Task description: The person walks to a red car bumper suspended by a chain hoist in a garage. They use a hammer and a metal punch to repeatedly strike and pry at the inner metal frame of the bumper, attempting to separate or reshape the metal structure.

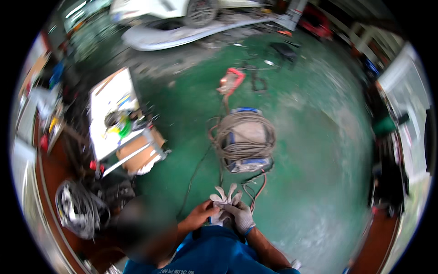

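Centrally, low in the head view: two hands meet over a green workshop floor [319,150]. Left hand [199,213], bare, fingers pinched on the cuff end of a loose white work glove [223,197]; the glove's empty fingers stick up and fan out just above both hands. Right hand [240,216], already in a white glove with a blue cuff, fingers curled onto the same loose glove from the other side, so the two hands touch it together. Blue garment [214,253] directly below the hands, at the lower edge. Just beyond the hands, on the floor: a grey and blue boxed machine [246,141] wrapped in a thick coil of grey cable [228,137], with thin red and black leads [255,189] trailing toward the hands. Farther off, a red clamp-like tool [232,80] on the same cable run. To the left, well apart: a white work cart [112,112] loaded with small items, a cardboard box [139,155] at its foot, and a bundle of dark wires [80,208]. Far edge: a pale car body part [182,32] lying on the floor.
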A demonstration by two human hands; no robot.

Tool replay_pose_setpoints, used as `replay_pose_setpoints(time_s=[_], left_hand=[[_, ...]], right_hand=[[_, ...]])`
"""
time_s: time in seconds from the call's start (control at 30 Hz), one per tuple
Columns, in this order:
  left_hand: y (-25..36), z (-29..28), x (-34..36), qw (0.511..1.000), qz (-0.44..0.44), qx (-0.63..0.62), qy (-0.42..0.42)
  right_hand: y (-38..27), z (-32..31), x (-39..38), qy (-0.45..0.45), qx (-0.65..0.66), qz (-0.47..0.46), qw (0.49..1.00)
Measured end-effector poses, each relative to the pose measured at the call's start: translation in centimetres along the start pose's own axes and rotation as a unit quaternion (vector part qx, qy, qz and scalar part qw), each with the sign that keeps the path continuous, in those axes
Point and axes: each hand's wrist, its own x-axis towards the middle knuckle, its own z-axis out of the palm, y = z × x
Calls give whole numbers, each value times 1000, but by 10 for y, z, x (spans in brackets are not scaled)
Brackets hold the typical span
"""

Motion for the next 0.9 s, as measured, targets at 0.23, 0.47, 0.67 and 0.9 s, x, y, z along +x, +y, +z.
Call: replay_pose_setpoints(time_s=[0.23,0.47,0.67,0.9], left_hand=[[16,65,96,986,-52,143,-72],[-16,167,257,947,-136,267,-120],[-32,300,432,911,-88,392,-90],[74,471,563,918,-11,397,-11]], right_hand=[[-21,-108,-17,96,120,-41,987],[-48,-294,42,76,339,-93,933],[-181,-485,26,168,373,-56,911],[-320,-632,61,139,299,-52,942]])
